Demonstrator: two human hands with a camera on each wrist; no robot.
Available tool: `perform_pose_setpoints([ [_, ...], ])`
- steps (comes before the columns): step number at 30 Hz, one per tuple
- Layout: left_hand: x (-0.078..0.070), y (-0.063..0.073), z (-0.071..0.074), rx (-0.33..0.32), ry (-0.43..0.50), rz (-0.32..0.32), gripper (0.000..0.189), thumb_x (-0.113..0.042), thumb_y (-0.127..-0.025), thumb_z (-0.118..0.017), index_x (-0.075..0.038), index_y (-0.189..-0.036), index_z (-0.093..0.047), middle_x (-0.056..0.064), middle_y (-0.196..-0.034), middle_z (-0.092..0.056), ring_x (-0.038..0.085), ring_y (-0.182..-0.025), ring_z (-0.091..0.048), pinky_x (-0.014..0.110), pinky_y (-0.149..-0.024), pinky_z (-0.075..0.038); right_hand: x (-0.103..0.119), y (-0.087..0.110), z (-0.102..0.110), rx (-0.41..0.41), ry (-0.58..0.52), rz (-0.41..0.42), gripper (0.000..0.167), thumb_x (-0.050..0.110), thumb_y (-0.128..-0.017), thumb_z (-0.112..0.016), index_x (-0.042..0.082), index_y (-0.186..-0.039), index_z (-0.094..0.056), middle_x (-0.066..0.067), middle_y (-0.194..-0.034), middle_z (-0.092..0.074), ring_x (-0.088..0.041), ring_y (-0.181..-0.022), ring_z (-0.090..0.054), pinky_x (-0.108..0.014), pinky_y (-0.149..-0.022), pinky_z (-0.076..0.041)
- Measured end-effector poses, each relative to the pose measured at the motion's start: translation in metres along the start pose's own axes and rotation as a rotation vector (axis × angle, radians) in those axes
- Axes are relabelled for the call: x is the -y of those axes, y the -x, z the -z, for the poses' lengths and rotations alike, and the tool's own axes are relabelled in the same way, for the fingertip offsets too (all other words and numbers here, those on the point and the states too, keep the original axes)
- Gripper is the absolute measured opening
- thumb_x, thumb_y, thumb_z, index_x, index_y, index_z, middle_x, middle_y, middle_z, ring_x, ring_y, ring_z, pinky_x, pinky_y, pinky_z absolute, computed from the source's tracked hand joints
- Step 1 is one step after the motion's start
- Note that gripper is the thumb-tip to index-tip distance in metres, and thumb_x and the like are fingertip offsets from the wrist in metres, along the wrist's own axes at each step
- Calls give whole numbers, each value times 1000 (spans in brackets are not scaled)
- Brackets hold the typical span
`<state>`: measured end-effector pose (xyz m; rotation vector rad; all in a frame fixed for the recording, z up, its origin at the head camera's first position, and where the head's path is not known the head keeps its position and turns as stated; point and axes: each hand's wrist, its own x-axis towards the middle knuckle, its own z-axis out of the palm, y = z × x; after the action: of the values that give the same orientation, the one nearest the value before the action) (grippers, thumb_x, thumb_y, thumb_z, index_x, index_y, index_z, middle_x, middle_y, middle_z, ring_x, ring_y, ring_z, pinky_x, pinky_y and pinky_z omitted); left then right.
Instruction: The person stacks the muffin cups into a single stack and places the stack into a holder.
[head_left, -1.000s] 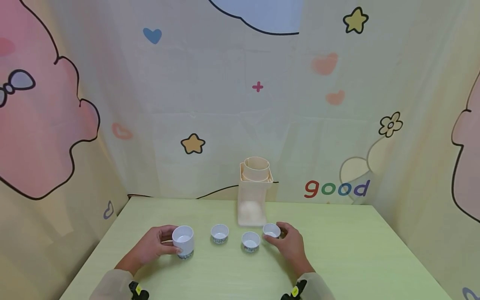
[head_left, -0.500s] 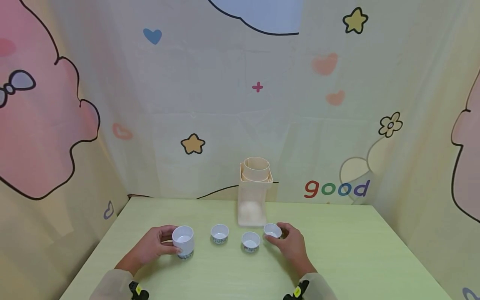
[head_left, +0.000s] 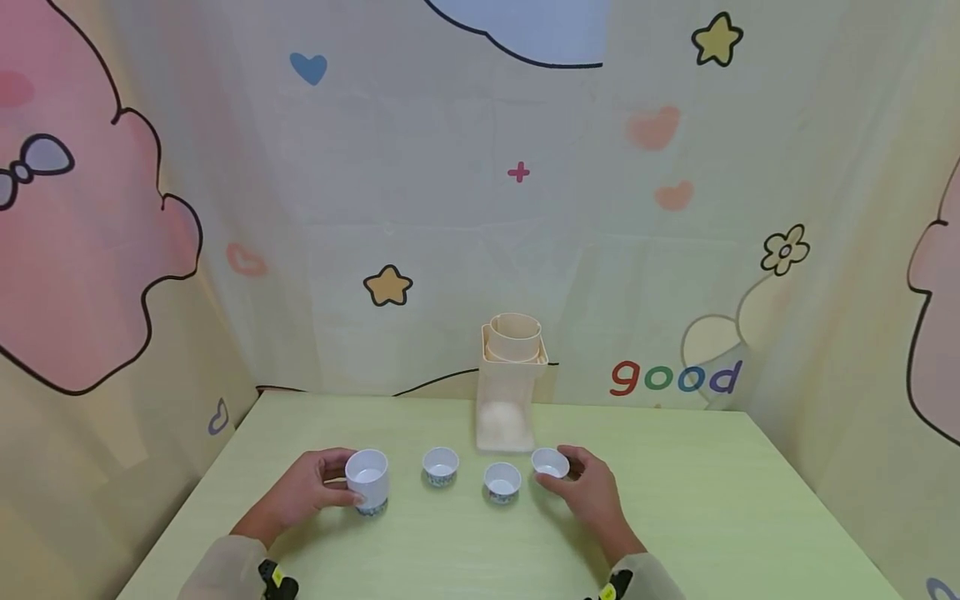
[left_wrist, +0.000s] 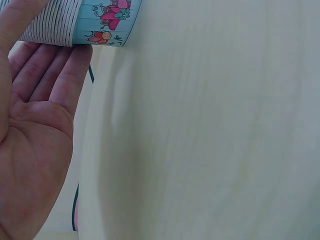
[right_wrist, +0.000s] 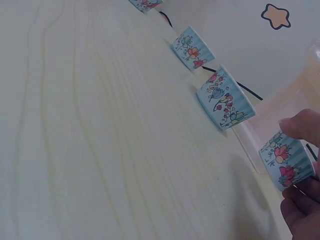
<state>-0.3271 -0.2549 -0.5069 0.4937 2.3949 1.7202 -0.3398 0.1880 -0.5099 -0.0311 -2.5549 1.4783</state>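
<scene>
My left hand grips a stack of nested paper baking cups. In the left wrist view the stacked cups show white ridged rims and one blue cup wall printed with red fruit. My right hand pinches a single paper baking cup between thumb and fingers; the right wrist view shows the blue, fruit-printed side of this cup. Between the hands two more baking cups stand upright and apart on the table, a left cup and a right cup.
A cream-coloured plastic stand with a round tube on top stands at the table's back, behind the cups. The pale wooden table reaches back to a printed cloth hung behind and at both sides.
My right hand has moved slightly to the right with its baking cup, away from the nearest standing cup. The left hand and its stack stay in place.
</scene>
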Motion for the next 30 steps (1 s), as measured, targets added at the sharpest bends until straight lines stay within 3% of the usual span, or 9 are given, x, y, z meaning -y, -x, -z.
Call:
perform_pose_setpoints([
  [10, -1, -1, 0, -3, -13, 16, 71, -21, -80, -90, 4, -138, -57, 23, -135, -65, 34, -121, -67, 41, -101, -58, 12, 9, 7, 26, -111, -5, 60, 16, -78, -90, -3, -129, -64, -19, -122, -71, -28, -110, -68, -33, -92, -61],
  [18, 1, -1, 0, 8, -22, -11, 69, -20, -80, -89, 5, -136, -58, 24, -133, -66, 33, -119, -68, 34, -98, -59, 23, 17, 8, 47, -201, 3, 59, 13, -78, -90, -3, -128, -65, -20, -121, -71, -28, -111, -67, -29, -88, -62],
  [30, -2, 0, 1, 15, -10, -1, 70, -20, -80, -89, 4, -137, -58, 22, -134, -66, 33, -121, -67, 35, -99, -59, 39, 22, -3, 77, -267, 30, 57, 11, -77, -91, -3, -127, -66, -18, -118, -71, -25, -106, -67, -26, -86, -62],
])
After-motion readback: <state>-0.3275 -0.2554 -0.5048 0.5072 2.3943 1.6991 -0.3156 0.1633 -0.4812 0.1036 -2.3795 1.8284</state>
